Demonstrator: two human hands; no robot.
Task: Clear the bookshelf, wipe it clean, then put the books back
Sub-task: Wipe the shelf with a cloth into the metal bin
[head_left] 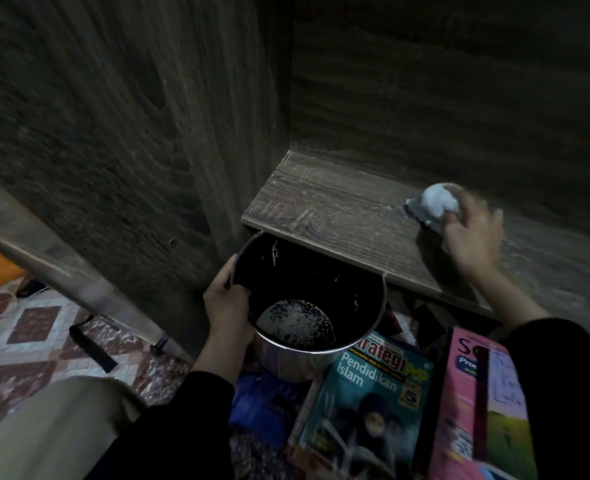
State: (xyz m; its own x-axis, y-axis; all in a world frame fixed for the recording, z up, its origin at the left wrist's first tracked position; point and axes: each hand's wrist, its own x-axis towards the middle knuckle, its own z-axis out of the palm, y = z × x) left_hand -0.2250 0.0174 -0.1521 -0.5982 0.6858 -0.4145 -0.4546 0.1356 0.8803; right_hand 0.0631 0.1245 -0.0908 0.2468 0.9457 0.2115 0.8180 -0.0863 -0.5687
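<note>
Wiping the cleared shelf (321,206)
The shelf lies bare; the right hand (473,233) grips a white wad (437,202) on it, the left hand (226,301) holds a bin (321,271) by its rim below the shelf's edge. Clearing looks done, wiping underway; the books (366,403) on the floor (44,327) await return.

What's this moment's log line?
phase: wiping | right hand: white wad on shelf | left hand: grips bin rim | books: on floor

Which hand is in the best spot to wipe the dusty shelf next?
Right, probably: the right hand holds the white cloth on the shelf. The left hand is busy gripping the bucket rim below the shelf edge.
</note>
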